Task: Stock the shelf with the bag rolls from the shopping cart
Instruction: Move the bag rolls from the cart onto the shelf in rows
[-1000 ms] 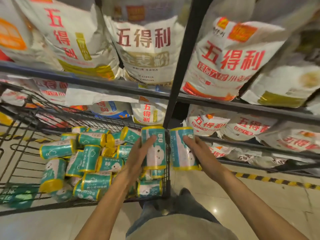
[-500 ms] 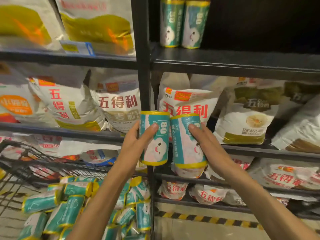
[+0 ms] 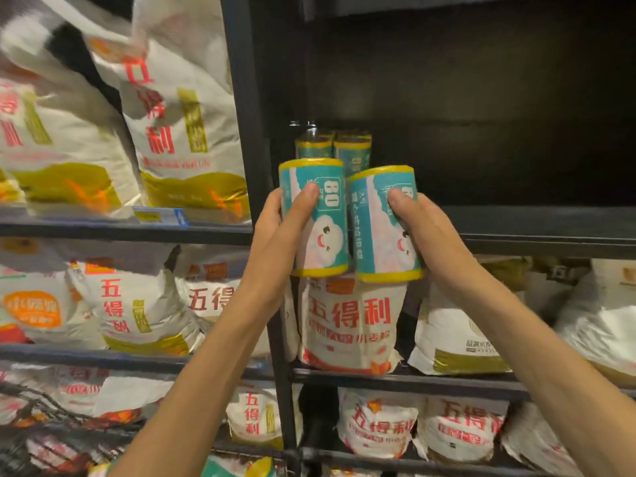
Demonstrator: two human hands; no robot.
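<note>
1. Store shelving fills the view; a black upright post (image 3: 247, 187) divides a left bay packed with white flour sacks (image 3: 179, 132) from a right bay whose dark upper shelf (image 3: 537, 218) lies mostly bare.
2. Two stocked rolls (image 3: 334, 149) stand upright at the far left of that shelf, just beside the post and touching each other; more sacks crowd the lower tiers on both sides.
3. Left hand (image 3: 278, 228) wraps its thumb and fingers round an upright left roll (image 3: 315, 218), teal with yellow ends and a cloud face; the hold looks firm.
4. Right hand (image 3: 423, 228) clasps a matching right roll (image 3: 383, 225) in the same way, tilted slightly; the two held rolls sit side by side, touching or nearly so, in front of the shelf edge and nearer than the stocked pair.
5. Shopping cart (image 3: 51, 438) shows only as blurred wire at the lower left; a teal and yellow scrap at the bottom edge may be more rolls, though I cannot tell for sure.
6. By my judgement the step in hand is the carry to the shelf; placing is not yet done.
7. Next move calls for lifting both bases over the shelf lip, pushing forward, and standing the rolls in front of or beside the stocked pair; a gentle set-down matters, since tall narrow rolls may topple their neighbours.
</note>
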